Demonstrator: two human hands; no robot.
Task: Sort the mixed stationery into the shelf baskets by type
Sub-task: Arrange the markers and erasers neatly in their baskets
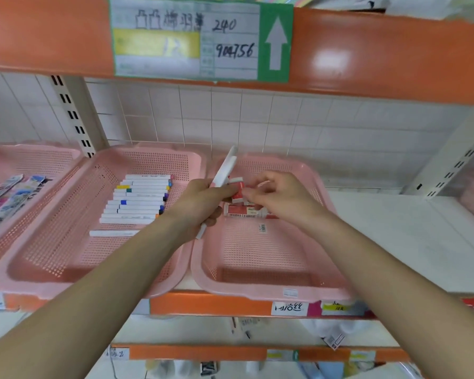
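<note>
My left hand (203, 201) grips a white marker (225, 170) that sticks up and away, and also holds a red-and-white eraser (238, 191) at its fingertips. My right hand (274, 192) pinches that eraser from the right, above the right pink basket (257, 283). More red-and-white erasers (244, 210) lie in that basket under my hands. The middle pink basket (66, 255) holds a row of white markers (137, 201) with coloured caps, plus one loose marker (112, 233) nearer me.
A third pink basket (25, 160) at the far left holds printed packets (8, 198). The orange shelf beam (367, 50) with a label card hangs overhead. Bare white shelf board (422, 242) lies to the right. Lower shelves hold scattered items.
</note>
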